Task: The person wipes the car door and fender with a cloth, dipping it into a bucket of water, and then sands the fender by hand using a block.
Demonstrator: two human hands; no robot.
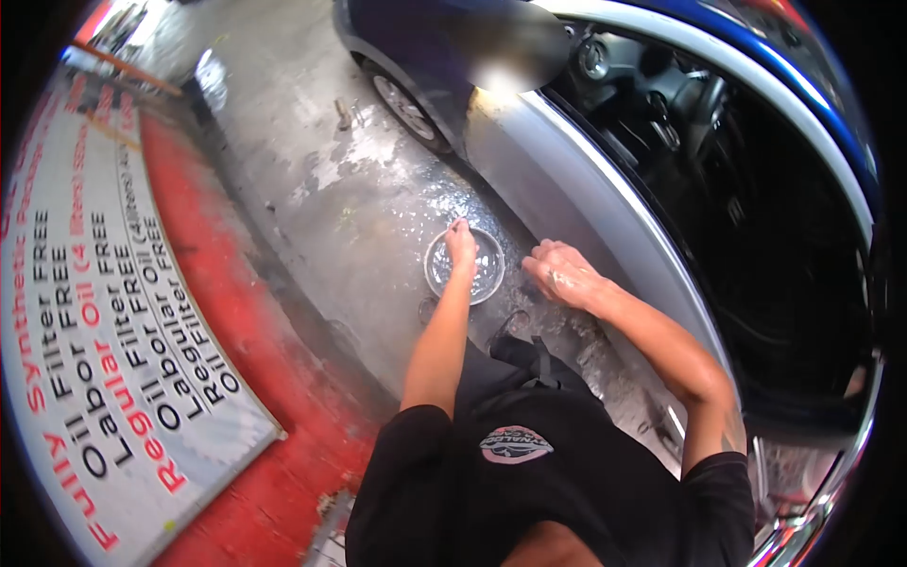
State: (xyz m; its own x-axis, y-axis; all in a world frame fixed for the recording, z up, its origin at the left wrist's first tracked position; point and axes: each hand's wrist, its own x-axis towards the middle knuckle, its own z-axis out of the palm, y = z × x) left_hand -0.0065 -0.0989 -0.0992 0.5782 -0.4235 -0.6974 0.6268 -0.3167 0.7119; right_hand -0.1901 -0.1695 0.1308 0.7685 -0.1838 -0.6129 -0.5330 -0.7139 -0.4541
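My left hand (460,244) is closed in a fist at the far left side of a round bucket (487,272), gripping it where the fingers cover the hold. Water with a bright, rippled shine shows inside the bucket. To the right of it, my right hand (565,273) is held out between the bucket and the silver-grey car door (576,180), its fingers curled. Pale wet patches shine on the back of this hand. What lies inside its fingers is hidden from above.
A blue car (402,38) with its front wheel (406,106) runs along the right side, with its window open. On the left stand a red wall (222,283) and a white printed sign (104,312). The concrete floor (302,198) between them is wet in patches.
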